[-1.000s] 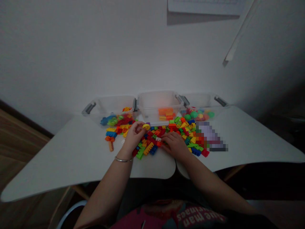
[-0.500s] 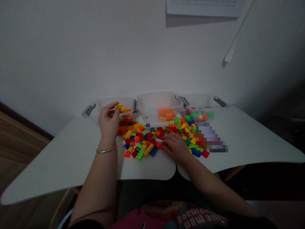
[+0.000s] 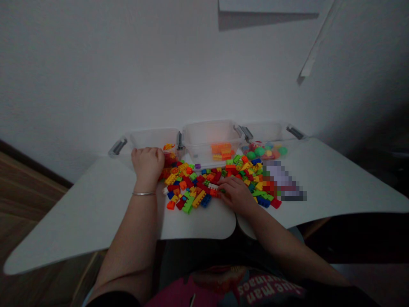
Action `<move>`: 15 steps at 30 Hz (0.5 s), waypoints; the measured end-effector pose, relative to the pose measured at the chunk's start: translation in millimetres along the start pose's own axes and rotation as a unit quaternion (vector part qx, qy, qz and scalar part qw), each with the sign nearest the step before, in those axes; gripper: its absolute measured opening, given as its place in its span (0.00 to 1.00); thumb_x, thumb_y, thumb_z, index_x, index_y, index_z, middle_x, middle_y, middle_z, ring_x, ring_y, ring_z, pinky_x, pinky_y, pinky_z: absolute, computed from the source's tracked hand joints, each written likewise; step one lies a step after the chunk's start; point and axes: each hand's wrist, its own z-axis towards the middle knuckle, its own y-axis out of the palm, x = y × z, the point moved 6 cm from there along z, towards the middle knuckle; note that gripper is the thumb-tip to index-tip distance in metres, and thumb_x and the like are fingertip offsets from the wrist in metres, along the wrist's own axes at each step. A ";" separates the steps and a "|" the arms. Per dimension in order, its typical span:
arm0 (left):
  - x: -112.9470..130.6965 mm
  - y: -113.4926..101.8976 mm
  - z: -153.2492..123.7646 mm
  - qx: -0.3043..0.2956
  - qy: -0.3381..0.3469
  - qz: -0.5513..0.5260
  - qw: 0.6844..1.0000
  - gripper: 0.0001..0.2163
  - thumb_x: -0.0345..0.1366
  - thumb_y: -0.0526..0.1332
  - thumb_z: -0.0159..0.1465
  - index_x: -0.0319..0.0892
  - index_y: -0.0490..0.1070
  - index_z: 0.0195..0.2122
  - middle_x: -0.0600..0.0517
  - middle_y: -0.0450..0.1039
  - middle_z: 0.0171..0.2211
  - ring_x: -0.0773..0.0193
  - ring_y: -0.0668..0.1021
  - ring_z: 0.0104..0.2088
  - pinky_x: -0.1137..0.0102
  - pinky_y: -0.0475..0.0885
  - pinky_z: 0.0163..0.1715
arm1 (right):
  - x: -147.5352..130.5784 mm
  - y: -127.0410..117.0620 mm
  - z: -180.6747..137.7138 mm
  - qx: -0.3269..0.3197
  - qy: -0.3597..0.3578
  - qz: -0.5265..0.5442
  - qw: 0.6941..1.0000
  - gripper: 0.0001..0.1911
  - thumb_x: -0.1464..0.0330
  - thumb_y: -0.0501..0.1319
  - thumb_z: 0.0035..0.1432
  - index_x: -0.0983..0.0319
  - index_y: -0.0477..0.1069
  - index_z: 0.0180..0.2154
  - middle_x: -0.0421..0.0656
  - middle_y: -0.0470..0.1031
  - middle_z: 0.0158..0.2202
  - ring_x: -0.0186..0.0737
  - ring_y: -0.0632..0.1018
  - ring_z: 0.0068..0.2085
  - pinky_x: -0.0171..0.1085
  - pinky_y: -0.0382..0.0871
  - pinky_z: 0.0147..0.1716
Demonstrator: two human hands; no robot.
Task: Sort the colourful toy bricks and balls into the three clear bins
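From my feed: L hand [image 3: 147,162] curled at left bin [image 3: 142,140], grip I can't tell. R hand [image 3: 235,194] lies flat, released, on brick pile [image 3: 191,194].

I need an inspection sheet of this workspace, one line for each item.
Surface: white table, partly covered.
Job's things: pile of coloured bricks; left bin, middle bin and right bin by the wall, each holding some pieces.
Clutter: pixelated patch beside the pile.
Hands: left hand curled at the left bin's front, grip hidden; right hand resting on the pile.
Cables: nothing seen.
Surroundings: white wall behind; wooden floor at left.
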 end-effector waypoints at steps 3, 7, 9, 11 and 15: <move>0.7 0.2 -0.9 0.031 -0.016 -0.037 0.999 0.19 0.36 0.46 0.65 0.36 0.76 0.40 0.37 0.75 0.43 0.46 0.71 0.51 0.46 0.53 0.59 | 0.0 0.2 0.4 -0.006 -0.002 0.002 1.000 0.05 0.71 0.61 0.59 0.60 0.73 0.39 0.46 0.78 0.44 0.43 0.75 0.47 0.46 0.68 0.50; 7.2 -6.3 -8.5 0.062 -0.026 -0.124 0.990 0.20 0.39 0.52 0.63 0.36 0.70 0.53 0.36 0.65 0.56 0.43 0.62 0.61 0.48 0.53 0.61 | 0.7 1.6 0.4 -0.009 -0.001 0.000 1.000 0.06 0.72 0.60 0.59 0.59 0.74 0.38 0.46 0.78 0.43 0.43 0.76 0.47 0.46 0.68 0.50; 18.3 -13.3 -16.3 0.059 -0.008 -0.138 0.989 0.21 0.40 0.55 0.62 0.38 0.69 0.54 0.37 0.64 0.57 0.43 0.62 0.60 0.49 0.56 0.60 | 1.1 2.2 0.2 -0.011 0.002 -0.001 1.000 0.06 0.72 0.60 0.59 0.59 0.74 0.39 0.46 0.78 0.43 0.43 0.75 0.47 0.46 0.68 0.51; 32.2 -17.5 -25.4 0.028 0.020 -0.120 0.992 0.18 0.39 0.54 0.62 0.39 0.71 0.50 0.38 0.69 0.51 0.45 0.68 0.54 0.51 0.61 0.56 | 1.2 2.9 0.1 -0.016 0.004 0.000 1.000 0.06 0.72 0.60 0.59 0.59 0.74 0.39 0.45 0.78 0.44 0.44 0.75 0.48 0.46 0.68 0.51; 51.7 -5.9 -43.3 -0.088 0.072 -0.049 0.992 0.14 0.38 0.53 0.64 0.40 0.73 0.45 0.41 0.73 0.43 0.47 0.74 0.45 0.55 0.68 0.45 | 0.5 2.9 0.1 -0.020 0.003 -0.003 1.000 0.06 0.72 0.60 0.59 0.60 0.73 0.38 0.45 0.78 0.44 0.44 0.75 0.48 0.46 0.68 0.51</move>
